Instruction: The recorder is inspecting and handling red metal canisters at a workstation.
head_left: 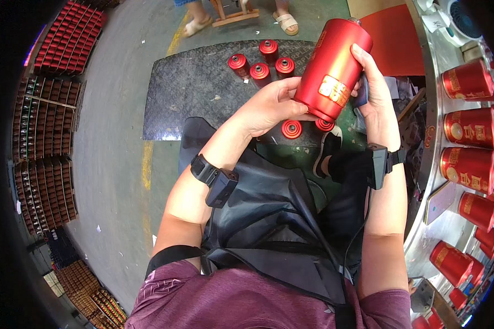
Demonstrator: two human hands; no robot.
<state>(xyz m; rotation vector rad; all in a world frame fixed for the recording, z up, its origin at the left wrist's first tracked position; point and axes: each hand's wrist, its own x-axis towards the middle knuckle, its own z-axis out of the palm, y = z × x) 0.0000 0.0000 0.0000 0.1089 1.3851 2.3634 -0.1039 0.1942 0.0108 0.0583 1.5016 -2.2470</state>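
Observation:
A shiny red cylindrical bottle [337,60] with a gold emblem is held tilted in front of me, its upper end leaning right. My left hand [271,107] grips its lower end, thumb along the bottom edge. Up on the right side, my right hand [376,82] holds it with the thumb on the wall; the other fingers are partly hidden behind it. Against the right fingers is a small dark blue thing [361,92] whose kind I cannot make out. Below the bottle, a red bottle [291,129] with a stepped top stands upright, and another [324,125] is partly covered.
Several more red bottles [259,71] stand on the dark mat [175,82] ahead. Along my right, a metal bench [431,219] carries rows of red bottles [469,170] and a phone [440,202]. Stacked racks [44,118] line the far left. Another person's feet [286,23] show ahead.

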